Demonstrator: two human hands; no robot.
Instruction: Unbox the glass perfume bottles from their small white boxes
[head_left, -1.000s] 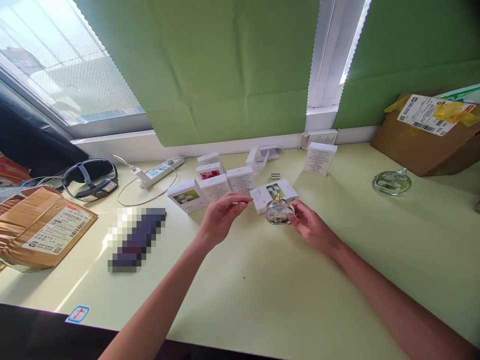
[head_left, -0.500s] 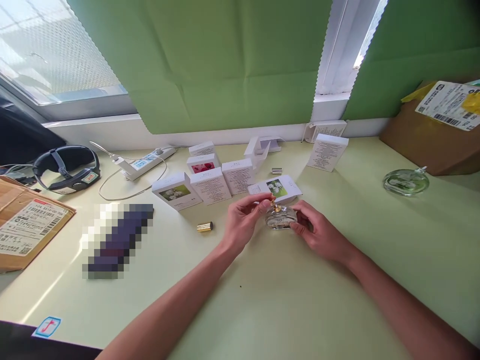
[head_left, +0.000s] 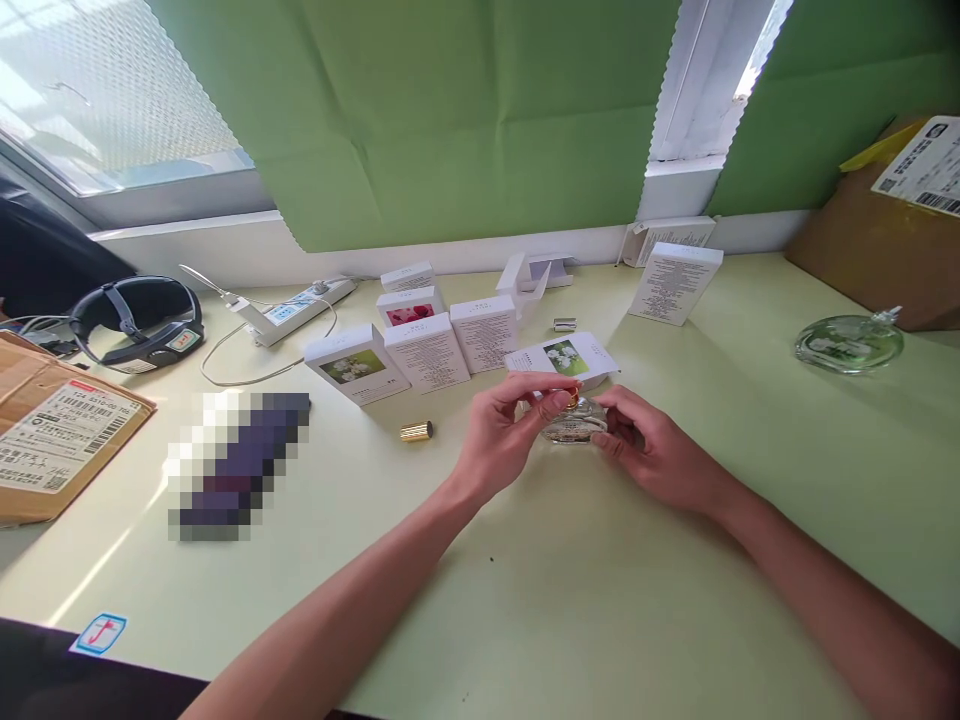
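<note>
Bottle (head_left: 576, 428) of clear glass sits on the table (head_left: 600, 600) just in front of the flower-printed box (head_left: 562, 358), and we have both hands on it. Our right hand (head_left: 649, 445) cups its far side, fingers curled loosely around the glass. Our left hand (head_left: 504, 432) pinches the gold nozzle (head_left: 572, 401) on top between thumb and fingertips. We judge the nozzle is being worked. A gold cap (head_left: 416, 431) lies apart to the left; fetching it would call for freeing the left hand.

Bright daylight from the window (head_left: 112, 90) at upper left, soft shadows, wide-angle bending at edges, a pixelated patch (head_left: 236, 465).
</note>
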